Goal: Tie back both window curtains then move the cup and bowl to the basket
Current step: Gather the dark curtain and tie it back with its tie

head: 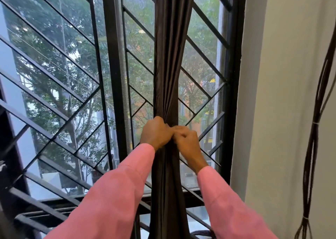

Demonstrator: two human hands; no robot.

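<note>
A dark brown curtain hangs gathered into a narrow bunch in front of the barred window. My left hand grips the bunch from the left at mid-height. Touching it, my right hand closes on the same spot from the right, fingers curled. The cloth pinches in where both hands meet. Below them the curtain falls straight down between my pink sleeves. No tie, cup, bowl or basket shows in this view.
A black window frame stands right of the curtain, with a pale wall beyond it. A bundle of dark cables hangs down the wall at the far right. Metal bars jut at the lower left.
</note>
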